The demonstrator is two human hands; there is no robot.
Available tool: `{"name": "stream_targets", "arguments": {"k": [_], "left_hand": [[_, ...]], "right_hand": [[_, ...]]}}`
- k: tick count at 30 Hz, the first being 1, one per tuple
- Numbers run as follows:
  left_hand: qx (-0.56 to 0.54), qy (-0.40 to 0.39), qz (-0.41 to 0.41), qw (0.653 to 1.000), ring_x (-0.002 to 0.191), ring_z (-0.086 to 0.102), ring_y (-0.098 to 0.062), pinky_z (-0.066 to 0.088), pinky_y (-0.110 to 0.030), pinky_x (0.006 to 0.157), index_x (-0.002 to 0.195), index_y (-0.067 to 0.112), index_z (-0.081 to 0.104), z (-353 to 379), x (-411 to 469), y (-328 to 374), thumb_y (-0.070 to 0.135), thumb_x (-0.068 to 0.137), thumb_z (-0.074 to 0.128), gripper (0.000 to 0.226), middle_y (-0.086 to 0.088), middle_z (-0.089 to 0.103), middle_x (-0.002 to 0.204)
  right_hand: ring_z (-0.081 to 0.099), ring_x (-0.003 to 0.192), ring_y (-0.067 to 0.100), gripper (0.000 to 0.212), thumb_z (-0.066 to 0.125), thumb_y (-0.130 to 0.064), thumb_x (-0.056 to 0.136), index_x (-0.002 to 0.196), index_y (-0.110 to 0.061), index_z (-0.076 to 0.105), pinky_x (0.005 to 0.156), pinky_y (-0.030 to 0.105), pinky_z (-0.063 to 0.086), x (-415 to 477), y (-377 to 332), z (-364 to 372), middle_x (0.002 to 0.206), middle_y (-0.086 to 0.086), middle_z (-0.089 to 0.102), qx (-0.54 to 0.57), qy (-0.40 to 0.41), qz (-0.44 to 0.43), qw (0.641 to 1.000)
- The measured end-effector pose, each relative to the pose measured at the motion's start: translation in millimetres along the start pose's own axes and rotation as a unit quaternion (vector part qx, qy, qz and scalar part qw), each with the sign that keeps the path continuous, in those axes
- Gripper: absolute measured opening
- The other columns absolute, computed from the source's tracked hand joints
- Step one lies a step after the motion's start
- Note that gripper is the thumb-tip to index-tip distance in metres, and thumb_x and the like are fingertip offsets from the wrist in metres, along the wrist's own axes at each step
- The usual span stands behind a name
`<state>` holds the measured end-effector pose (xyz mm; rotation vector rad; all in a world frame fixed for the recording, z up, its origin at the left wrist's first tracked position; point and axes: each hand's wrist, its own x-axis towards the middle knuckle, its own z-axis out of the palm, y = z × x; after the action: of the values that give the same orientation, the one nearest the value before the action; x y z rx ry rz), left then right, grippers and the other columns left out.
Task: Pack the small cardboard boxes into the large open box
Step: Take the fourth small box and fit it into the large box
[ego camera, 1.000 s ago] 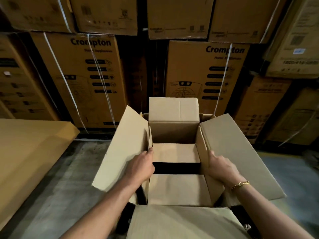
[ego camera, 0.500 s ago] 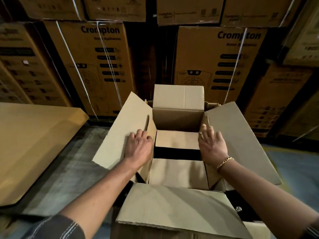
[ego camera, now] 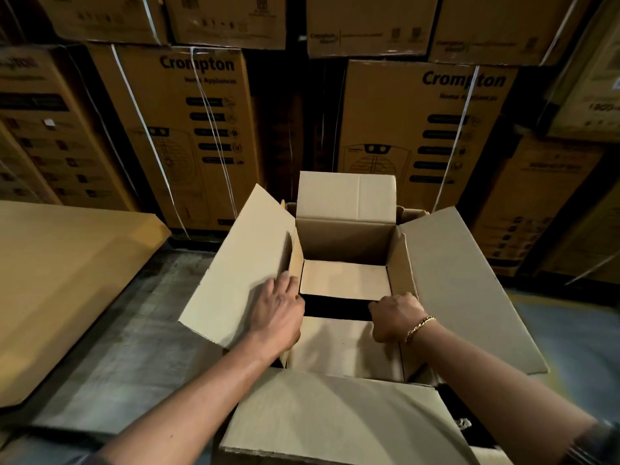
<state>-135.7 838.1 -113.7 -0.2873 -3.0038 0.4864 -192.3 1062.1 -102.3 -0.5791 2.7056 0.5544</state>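
Head camera looked down into the large open box [ego camera: 446, 280] on the floor, its four flaps spread outward. Left hand [ego camera: 278, 313] lay flat with fingers spread on the left flap beside the box's inner edge, holding nothing. Right hand [ego camera: 396, 313] was curled over the right wall, apparently gripping its top edge, though the fingertips were hidden. Bottom flaps inside left a dark gap. Stacked printed cartons [ego camera: 188, 129] stood behind.
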Motion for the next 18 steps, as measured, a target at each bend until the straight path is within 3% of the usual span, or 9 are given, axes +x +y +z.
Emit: {"name": "stream_targets", "arguments": {"k": [2,5,8,11,13,14,16,18], "left_hand": [[0.01,-0.035,-0.011,0.999,0.149,0.018,-0.041,0.018,-0.055,0.119,0.125,0.01,0.066,1,-3,3,0.016,0.083,0.053,0.043,-0.02,0.032,0.158],[0.014,-0.062,-0.021,0.998,0.15,0.014,-0.041,0.016,-0.053,0.12,0.129,0.01,0.064,-2,-10,-2,0.02,0.086,0.05,0.046,-0.02,0.027,0.162],[-0.036,-0.056,-0.008,0.998,0.152,0.016,-0.034,0.016,-0.049,0.121,0.134,0.015,0.062,-6,-18,-12,0.031,0.091,0.049,0.048,-0.013,0.032,0.162],[-0.162,-0.046,-0.015,0.986,0.153,0.02,-0.021,0.013,-0.042,0.123,0.141,0.024,0.057,-16,-24,-20,0.045,0.1,0.041,0.048,0.0,0.038,0.16],[-0.214,-0.035,-0.029,0.976,0.15,0.026,-0.016,0.015,-0.04,0.123,0.143,0.027,0.054,-21,-31,-20,0.05,0.102,0.036,0.05,0.007,0.043,0.157],[-0.222,-0.032,-0.033,0.974,0.148,0.029,-0.014,0.015,-0.039,0.122,0.142,0.029,0.055,-23,-36,-19,0.054,0.102,0.035,0.051,0.009,0.046,0.154],[-0.229,-0.043,-0.031,0.972,0.144,0.035,-0.01,0.012,-0.038,0.123,0.14,0.03,0.056,-25,-51,-15,0.062,0.1,0.034,0.056,0.012,0.05,0.151],[-0.232,-0.052,-0.034,0.971,0.137,0.043,-0.003,0.005,-0.036,0.124,0.138,0.032,0.057,-21,-66,-11,0.067,0.097,0.037,0.058,0.014,0.053,0.147]], "right_hand": [[0.06,0.121,0.027,0.043,0.047,-0.031,0.091,0.132,-0.02,0.056,0.104,0.047,0.037,-1,-10,14,0.128,0.005,0.066,-0.029,-0.02,0.01,0.999],[0.052,0.129,0.031,0.049,0.046,-0.035,0.093,0.139,-0.019,0.048,0.116,0.065,0.011,3,-17,31,0.136,0.009,0.059,-0.023,-0.044,-0.014,0.999],[0.054,0.124,0.029,0.047,0.051,-0.035,0.089,0.134,-0.021,0.05,0.113,0.056,0.024,-6,-4,20,0.132,0.008,0.057,0.083,-0.014,-0.032,0.996],[0.061,0.103,0.018,0.028,0.047,-0.049,0.099,0.112,-0.028,0.061,0.092,0.039,0.041,-36,10,-2,0.109,-0.004,0.064,0.236,0.036,-0.055,0.969],[0.059,0.078,0.011,0.042,0.041,-0.059,0.102,0.086,-0.026,0.061,0.073,0.029,0.042,-61,16,-10,0.083,-0.007,0.063,0.334,0.002,-0.085,0.939],[0.059,0.074,0.011,0.05,0.039,-0.062,0.101,0.082,-0.022,0.062,0.07,0.027,0.042,-74,16,-11,0.079,-0.006,0.063,0.362,-0.019,-0.098,0.927],[0.062,0.077,0.011,0.053,0.039,-0.063,0.1,0.086,-0.02,0.066,0.072,0.027,0.044,-94,15,-4,0.08,-0.007,0.066,0.351,-0.014,-0.108,0.93],[0.061,0.086,0.008,0.047,0.041,-0.062,0.099,0.09,-0.024,0.066,0.083,0.03,0.044,-107,12,9,0.087,-0.012,0.065,0.306,0.049,-0.101,0.945]]}}
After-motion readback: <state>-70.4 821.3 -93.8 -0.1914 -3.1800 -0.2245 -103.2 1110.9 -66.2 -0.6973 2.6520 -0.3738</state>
